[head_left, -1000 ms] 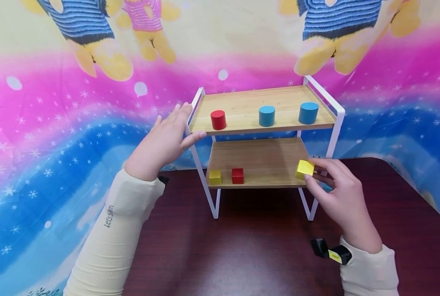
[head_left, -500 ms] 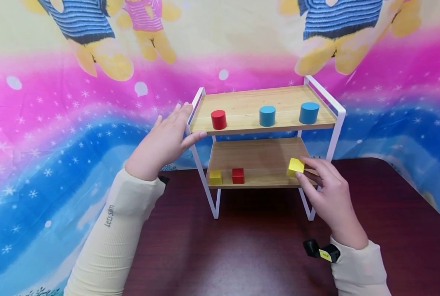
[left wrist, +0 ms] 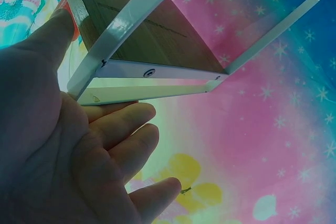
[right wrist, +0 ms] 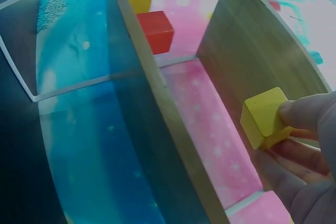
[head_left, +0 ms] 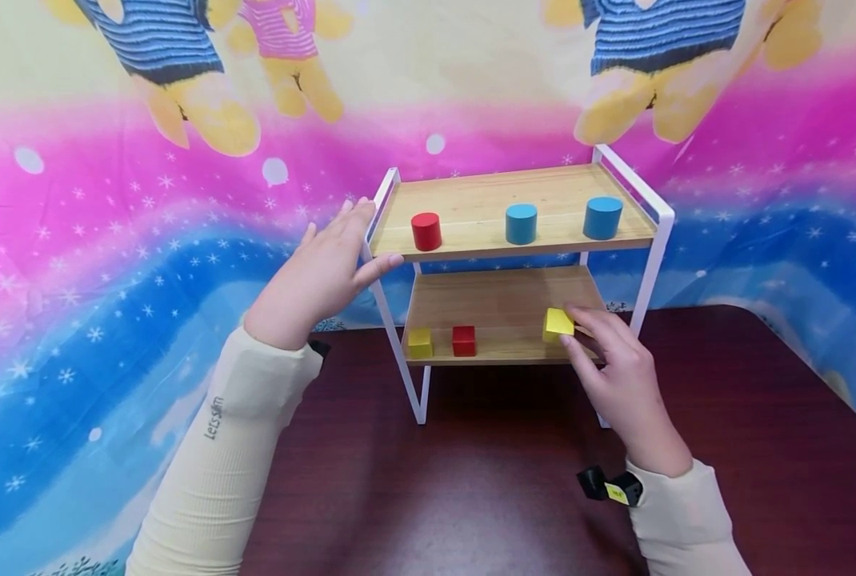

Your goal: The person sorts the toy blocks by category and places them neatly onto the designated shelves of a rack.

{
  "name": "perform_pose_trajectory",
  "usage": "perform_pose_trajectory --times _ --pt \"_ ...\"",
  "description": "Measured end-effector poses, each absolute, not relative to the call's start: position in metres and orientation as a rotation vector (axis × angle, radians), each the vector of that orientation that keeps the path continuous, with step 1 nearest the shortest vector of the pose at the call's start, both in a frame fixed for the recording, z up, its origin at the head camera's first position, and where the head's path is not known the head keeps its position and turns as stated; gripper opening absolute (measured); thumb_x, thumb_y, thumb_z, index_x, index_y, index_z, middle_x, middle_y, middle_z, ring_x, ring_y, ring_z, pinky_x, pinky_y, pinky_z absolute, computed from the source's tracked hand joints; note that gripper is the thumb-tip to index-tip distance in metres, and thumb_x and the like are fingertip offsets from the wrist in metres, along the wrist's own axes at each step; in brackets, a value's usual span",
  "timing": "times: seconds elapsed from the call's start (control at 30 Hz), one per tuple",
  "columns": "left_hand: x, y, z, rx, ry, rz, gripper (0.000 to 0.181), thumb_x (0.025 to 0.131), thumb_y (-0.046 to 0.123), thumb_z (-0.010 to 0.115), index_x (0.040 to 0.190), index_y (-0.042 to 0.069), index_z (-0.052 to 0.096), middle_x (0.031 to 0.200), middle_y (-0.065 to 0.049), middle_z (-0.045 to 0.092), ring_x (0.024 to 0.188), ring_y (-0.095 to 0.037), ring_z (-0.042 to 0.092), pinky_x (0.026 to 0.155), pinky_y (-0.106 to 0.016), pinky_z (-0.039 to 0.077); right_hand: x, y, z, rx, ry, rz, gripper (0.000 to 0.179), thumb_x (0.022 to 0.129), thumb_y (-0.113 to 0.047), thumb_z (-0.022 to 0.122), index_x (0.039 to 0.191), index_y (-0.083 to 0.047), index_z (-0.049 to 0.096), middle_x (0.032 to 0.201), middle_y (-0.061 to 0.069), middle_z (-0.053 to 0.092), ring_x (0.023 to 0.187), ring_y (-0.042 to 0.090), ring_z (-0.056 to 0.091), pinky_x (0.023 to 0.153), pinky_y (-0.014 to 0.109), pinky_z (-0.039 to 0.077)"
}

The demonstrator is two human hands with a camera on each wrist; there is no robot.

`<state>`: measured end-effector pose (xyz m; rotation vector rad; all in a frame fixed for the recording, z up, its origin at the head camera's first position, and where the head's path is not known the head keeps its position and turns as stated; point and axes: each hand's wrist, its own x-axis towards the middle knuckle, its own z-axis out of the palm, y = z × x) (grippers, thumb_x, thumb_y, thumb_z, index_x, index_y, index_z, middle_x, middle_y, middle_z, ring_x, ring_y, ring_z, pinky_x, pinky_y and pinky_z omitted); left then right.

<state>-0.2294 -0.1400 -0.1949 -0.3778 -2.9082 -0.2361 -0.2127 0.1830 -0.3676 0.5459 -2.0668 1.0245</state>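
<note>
A yellow cube (head_left: 558, 323) is pinched between the thumb and fingers of my right hand (head_left: 618, 380), in front of the right part of the lower shelf (head_left: 503, 300). The right wrist view shows this held cube (right wrist: 264, 118) apart from both shelf boards. My left hand (head_left: 311, 280) touches the left end of the white-framed rack, its fingers extended along the side and the thumb at the front corner. In the left wrist view, the fingers (left wrist: 126, 129) lie beside the white frame (left wrist: 157, 72). Another yellow cube (head_left: 420, 342) and a red cube (head_left: 464, 341) sit on the lower shelf's left.
On the upper shelf (head_left: 500, 188) stand a red cylinder (head_left: 426, 232) at left and two blue cylinders, one mid-right (head_left: 521, 225) and one near the right end (head_left: 603, 218). The rack stands on a dark red table (head_left: 428, 496), with a patterned cloth (head_left: 147, 208) behind.
My right hand has moved left with the yellow cube, from the right end of the lower shelf inward. The left hand stays at the rack's left side.
</note>
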Motion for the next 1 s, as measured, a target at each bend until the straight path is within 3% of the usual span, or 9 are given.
perform_pose_trajectory --times 0.6,0.73,0.83,1.0 --pt "-0.231 -0.14 -0.195 -0.368 -2.915 -0.244 0.091 0.099 0.057 0.054 0.164 0.013 0.008 0.169 -0.012 0.016 0.155 -0.031 0.014 0.123 -0.058 0.005 -0.224 0.169 -0.382 0.582 -2.118 0.943 0.041 0.087 0.005 0.076 0.127 0.001 0.069 0.122 0.018 0.068 0.109 0.033 0.066 0.093 0.0 0.034" --pt "-0.23 -0.14 -0.195 -0.37 -2.914 -0.249 0.091 0.099 0.057 0.054 0.164 0.014 0.008 0.169 -0.012 0.016 0.155 -0.031 0.014 0.123 -0.058 0.005 -0.225 0.167 -0.383 0.581 -2.134 0.93 0.039 0.087 0.003 0.076 0.126 0.001 0.069 0.123 0.018 0.068 0.109 0.032 0.066 0.092 0.024 0.054" --pt "-0.23 -0.14 -0.196 -0.373 -2.911 -0.255 0.091 0.099 0.057 0.054 0.164 0.014 0.008 0.169 -0.012 0.016 0.155 -0.031 0.014 0.123 -0.058 0.005 -0.226 0.165 -0.385 0.584 -2.141 0.928 0.039 0.088 0.003 0.076 0.126 0.001 0.069 0.124 0.018 0.067 0.11 0.033 0.066 0.087 0.048 0.057" --pt "-0.23 -0.14 -0.196 -0.371 -2.912 -0.26 0.09 0.099 0.056 0.054 0.164 0.013 0.009 0.169 -0.013 0.016 0.155 -0.032 0.014 0.123 -0.058 0.004 -0.227 0.163 -0.388 0.599 -2.151 0.932 0.04 0.087 0.003 0.076 0.127 0.001 0.068 0.124 0.019 0.067 0.11 0.034 0.065 0.088 0.051 0.056"
